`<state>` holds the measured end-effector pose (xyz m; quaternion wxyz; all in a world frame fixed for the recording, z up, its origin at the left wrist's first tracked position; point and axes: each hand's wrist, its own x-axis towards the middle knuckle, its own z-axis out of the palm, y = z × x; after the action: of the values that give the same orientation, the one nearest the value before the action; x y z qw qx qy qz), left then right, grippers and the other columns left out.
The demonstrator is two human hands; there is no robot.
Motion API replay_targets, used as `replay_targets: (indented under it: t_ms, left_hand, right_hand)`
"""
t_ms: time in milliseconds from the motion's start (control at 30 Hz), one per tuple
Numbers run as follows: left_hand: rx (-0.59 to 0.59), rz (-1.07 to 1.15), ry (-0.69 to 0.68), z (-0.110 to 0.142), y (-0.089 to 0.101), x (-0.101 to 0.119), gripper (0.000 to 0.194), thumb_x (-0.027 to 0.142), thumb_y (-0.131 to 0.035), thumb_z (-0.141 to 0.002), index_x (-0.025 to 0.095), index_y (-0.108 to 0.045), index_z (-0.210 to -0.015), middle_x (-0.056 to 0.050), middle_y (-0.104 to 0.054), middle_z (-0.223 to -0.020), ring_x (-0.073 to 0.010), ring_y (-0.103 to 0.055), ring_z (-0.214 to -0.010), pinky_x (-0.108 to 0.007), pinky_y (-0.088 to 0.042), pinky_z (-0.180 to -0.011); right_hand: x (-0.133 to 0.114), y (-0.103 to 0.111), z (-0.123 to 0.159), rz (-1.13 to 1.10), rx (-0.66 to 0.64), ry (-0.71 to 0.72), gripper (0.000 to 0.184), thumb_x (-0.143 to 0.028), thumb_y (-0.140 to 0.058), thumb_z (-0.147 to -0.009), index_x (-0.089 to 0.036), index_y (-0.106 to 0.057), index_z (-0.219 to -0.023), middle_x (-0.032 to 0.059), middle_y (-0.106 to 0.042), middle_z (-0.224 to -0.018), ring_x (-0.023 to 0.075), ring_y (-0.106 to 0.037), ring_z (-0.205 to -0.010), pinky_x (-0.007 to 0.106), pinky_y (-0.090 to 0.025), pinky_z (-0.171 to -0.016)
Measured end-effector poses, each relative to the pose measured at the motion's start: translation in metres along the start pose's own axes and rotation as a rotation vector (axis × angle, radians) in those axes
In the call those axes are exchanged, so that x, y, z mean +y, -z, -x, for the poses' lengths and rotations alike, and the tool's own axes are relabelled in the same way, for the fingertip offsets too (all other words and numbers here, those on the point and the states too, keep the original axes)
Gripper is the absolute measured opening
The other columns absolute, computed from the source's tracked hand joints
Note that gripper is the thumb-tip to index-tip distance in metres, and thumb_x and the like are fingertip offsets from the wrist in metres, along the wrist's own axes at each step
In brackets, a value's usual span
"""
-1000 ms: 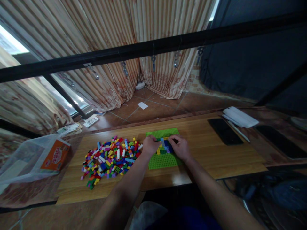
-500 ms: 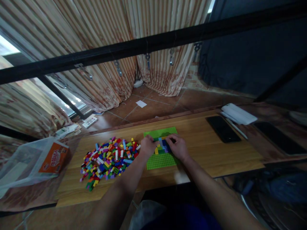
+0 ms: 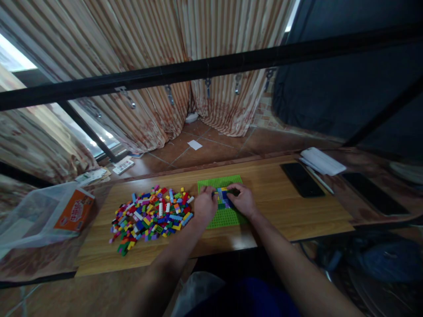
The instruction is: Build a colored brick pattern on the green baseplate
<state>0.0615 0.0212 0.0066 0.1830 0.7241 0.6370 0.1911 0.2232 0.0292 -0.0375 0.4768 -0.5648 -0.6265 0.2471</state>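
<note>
A bright green studded baseplate (image 3: 228, 219) lies on the wooden board, with a small cluster of toy building bricks (image 3: 222, 203) in blue, yellow, green and purple pressed onto its middle. My left hand (image 3: 205, 206) rests over the plate's left part, fingers curled beside the cluster; whatever they hold is hidden. From the right, my right hand (image 3: 243, 200) reaches in with thumb and fingers bent together at the dark blue part of the cluster. Its fingertips touch the bricks there, but I cannot make out which piece is between them. Left of my left hand spreads a pile of loose mixed-colour bricks (image 3: 148, 215).
A clear plastic bin (image 3: 36, 211) with an orange label stands at the far left. On the right lie a black phone (image 3: 302, 179), a white pen (image 3: 320, 179), a white pouch-like item (image 3: 322, 161) and another dark flat device (image 3: 375, 193). A black rail (image 3: 185, 70) crosses beyond the wooden board (image 3: 271, 220).
My left fingertips have drawn back slightly left from the bricks, uncovering more of the cluster. My right hand stays at its right side. The whole view has shifted a little.
</note>
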Motion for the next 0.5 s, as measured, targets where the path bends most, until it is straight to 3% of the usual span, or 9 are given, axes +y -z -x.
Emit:
replay_targets:
  t_ms: [167,300,500]
  left_hand:
    - [0.01,-0.137,-0.298,0.019,-0.007,0.008,0.029,0.025,-0.049,-0.09,0.022,-0.06,-0.116,-0.008,-0.055,-0.119,-0.0223,-0.052,-0.105,-0.034,-0.044,-0.093]
    - [0.014,-0.226,-0.327,0.025,-0.016,0.01,0.03,0.026,-0.045,-0.092,0.019,-0.058,-0.118,-0.01,-0.054,-0.12,-0.0251,-0.049,-0.104,-0.041,-0.044,-0.092]
    - [0.048,-0.306,-0.31,0.03,-0.024,0.011,0.031,0.025,-0.041,-0.094,0.018,-0.055,-0.12,-0.009,-0.053,-0.122,-0.0252,-0.048,-0.102,-0.042,-0.045,-0.085]
  right_hand:
    - [-0.001,0.001,0.0,-0.01,-0.012,-0.012,0.013,-0.024,-0.059,-0.07,-0.022,-0.066,-0.081,0.0033,-0.067,-0.085,0.0193,-0.061,-0.083,0.034,-0.047,-0.08]
    - [0.001,0.0,-0.001,-0.015,-0.019,-0.034,0.012,-0.025,-0.059,-0.071,-0.021,-0.066,-0.08,0.0033,-0.067,-0.086,0.019,-0.061,-0.083,0.035,-0.047,-0.082]
    - [0.002,-0.001,-0.005,-0.026,-0.05,-0.083,0.012,-0.025,-0.06,-0.07,-0.021,-0.066,-0.079,0.0026,-0.067,-0.086,0.0183,-0.061,-0.083,0.034,-0.047,-0.082]
